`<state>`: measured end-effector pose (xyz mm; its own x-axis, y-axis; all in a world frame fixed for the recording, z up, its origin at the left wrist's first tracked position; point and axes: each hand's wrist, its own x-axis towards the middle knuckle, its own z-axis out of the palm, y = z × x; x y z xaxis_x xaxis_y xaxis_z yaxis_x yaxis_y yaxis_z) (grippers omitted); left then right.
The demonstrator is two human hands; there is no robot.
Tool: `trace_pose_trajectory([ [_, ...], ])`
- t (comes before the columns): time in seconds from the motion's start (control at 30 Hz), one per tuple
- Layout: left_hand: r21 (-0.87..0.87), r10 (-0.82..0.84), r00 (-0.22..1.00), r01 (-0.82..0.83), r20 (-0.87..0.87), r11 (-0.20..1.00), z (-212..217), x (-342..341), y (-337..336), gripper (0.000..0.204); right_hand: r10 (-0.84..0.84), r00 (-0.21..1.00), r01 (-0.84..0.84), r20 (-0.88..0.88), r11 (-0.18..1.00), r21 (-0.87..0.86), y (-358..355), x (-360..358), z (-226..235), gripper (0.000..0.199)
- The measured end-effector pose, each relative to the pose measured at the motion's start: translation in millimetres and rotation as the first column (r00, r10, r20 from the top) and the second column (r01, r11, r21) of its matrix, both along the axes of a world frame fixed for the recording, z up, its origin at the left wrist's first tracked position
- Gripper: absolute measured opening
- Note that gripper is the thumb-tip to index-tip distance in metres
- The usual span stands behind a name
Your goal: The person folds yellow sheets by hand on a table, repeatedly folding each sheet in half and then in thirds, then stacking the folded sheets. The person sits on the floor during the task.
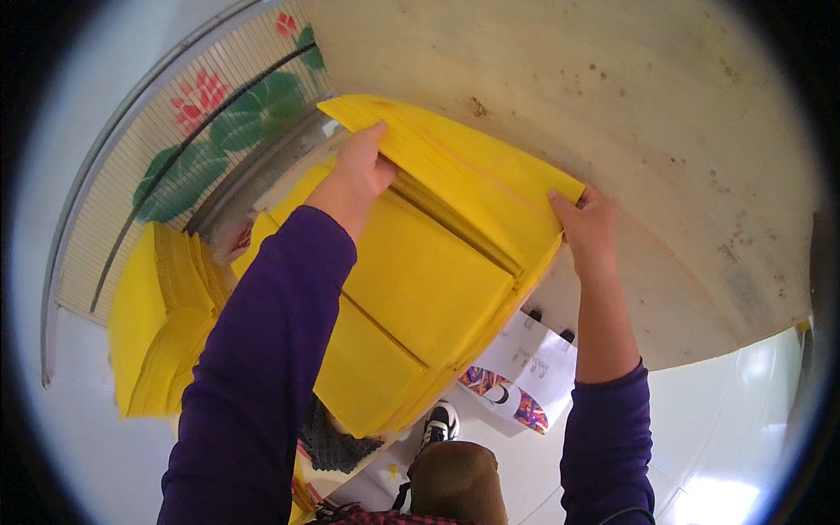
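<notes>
A thick bundle of folded yellow sheets [472, 162], cloth-like or paper, is tilted up along the far side of a pile. At the left, my left hand [363, 164] is closed on its near edge, thumb on top. My right hand [591, 226] pinches the right end, its thumb over the top sheet and its fingers mostly hidden. Below the bundle lie more flat yellow stacks [424, 276], parted by narrow dark gaps, with my left forearm covering part of them.
A large stained board [674, 149] stretches behind the pile. At the left is a slatted screen [197, 131] painted with lotus leaves; drooping yellow sheets [162, 324] hang near it. A white paper bag [534, 354] stands on the floor. My shoe [442, 422] and dark knitted cloth [337, 444] show below.
</notes>
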<state>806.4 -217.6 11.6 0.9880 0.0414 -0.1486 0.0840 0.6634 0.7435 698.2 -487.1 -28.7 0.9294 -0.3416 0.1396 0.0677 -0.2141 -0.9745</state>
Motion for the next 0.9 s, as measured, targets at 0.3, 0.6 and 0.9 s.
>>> trace_pose_trajectory([
  [0.3, 0.120, 0.042, 0.995, -0.031, -0.093, 0.992, -20, 18, 13, 0.030, -0.067, 0.998, 0.067, 0.000, 0.996, -0.056, 4, 0, -9, 0.038],
  [0.6, 0.198, 0.097, 0.988, -0.073, -0.116, 0.978, -34, 32, 27, 0.031, -0.053, 0.998, 0.053, 0.028, 0.999, 0.000, 1, -1, -14, 0.036],
  [0.9, 0.440, 0.364, 0.928, -0.295, -0.080, 0.848, -13, 13, 15, 0.027, -0.070, 0.993, 0.072, 0.090, 0.997, -0.019, 4, -2, -22, 0.031],
])
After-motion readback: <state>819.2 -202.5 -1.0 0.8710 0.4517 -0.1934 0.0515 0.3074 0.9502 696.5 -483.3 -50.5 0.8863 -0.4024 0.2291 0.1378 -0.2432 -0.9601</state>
